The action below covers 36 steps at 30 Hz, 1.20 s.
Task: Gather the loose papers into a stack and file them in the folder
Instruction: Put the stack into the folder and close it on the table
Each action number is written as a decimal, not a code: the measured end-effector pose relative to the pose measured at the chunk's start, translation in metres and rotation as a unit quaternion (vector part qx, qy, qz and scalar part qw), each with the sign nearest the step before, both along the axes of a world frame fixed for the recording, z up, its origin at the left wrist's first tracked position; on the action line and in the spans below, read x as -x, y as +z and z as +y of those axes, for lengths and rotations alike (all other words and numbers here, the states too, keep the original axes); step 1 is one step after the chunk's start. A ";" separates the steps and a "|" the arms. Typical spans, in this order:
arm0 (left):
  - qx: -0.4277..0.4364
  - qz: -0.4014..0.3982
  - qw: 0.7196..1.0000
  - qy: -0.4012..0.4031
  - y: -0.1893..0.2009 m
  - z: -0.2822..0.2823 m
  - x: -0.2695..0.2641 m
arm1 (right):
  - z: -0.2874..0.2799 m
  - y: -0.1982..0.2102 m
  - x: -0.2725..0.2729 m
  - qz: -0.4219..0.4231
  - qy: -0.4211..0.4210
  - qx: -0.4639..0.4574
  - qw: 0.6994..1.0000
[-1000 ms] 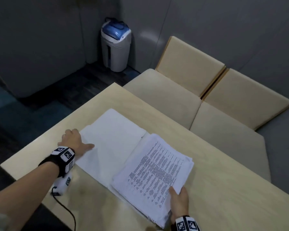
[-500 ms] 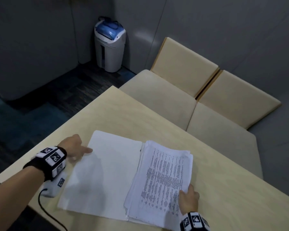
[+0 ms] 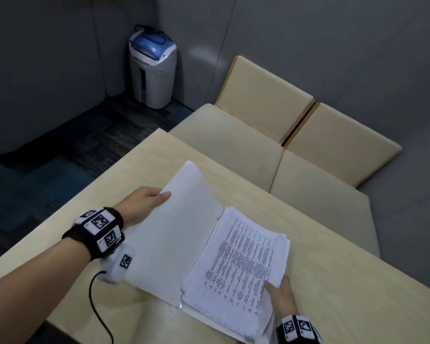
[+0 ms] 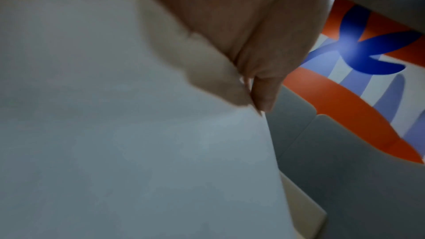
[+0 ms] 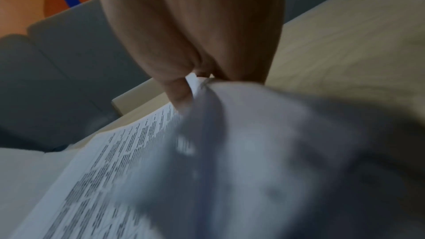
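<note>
A white folder point(image 3: 169, 234) lies open on the pale wooden table point(image 3: 345, 281). Its left cover is raised off the table, and my left hand point(image 3: 149, 198) pinches that cover's outer edge, thumb on top. In the left wrist view the left hand point(image 4: 250, 86) grips the cover point(image 4: 138, 152) with fingers behind it. A stack of printed papers point(image 3: 243, 264) rests on the folder's right half. My right hand point(image 3: 281, 291) holds the stack's near right corner, thumb on the top sheet. The right wrist view shows the right hand point(image 5: 190, 86) pinching the papers point(image 5: 119, 179).
A beige cushioned bench point(image 3: 296, 150) runs along the table's far side. A white and blue bin point(image 3: 153, 68) stands in the corner on the dark floor. A black cable point(image 3: 97, 304) hangs from my left wrist over the table's near edge.
My left hand has moved from resting flat on the left cover to gripping its edge and lifting it. The right hand stays on the papers' near corner. The view has shifted.
</note>
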<state>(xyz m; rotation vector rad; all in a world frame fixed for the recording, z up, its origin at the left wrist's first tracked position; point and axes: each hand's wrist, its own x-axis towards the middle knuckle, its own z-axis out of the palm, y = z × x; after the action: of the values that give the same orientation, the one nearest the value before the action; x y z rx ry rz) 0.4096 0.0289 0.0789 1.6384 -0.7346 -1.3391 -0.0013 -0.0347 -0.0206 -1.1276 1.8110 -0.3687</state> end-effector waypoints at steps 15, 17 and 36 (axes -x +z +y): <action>-0.034 0.106 0.978 -0.177 0.054 -0.056 0.147 | 0.033 0.038 0.096 0.048 -0.064 0.036 0.996; -0.052 0.189 0.950 -0.244 0.047 -0.056 0.180 | 0.035 0.037 0.112 0.019 -0.092 0.013 0.996; -0.087 -0.027 0.989 -0.118 -0.063 -0.026 0.352 | 0.027 0.057 0.193 -0.231 -0.065 0.034 0.970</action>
<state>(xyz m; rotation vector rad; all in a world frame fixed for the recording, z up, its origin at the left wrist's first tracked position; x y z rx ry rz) 0.0581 0.0029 0.0155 1.7716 -0.8878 -1.5687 -0.1943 -0.0073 0.0362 -0.8795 1.4682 -0.7130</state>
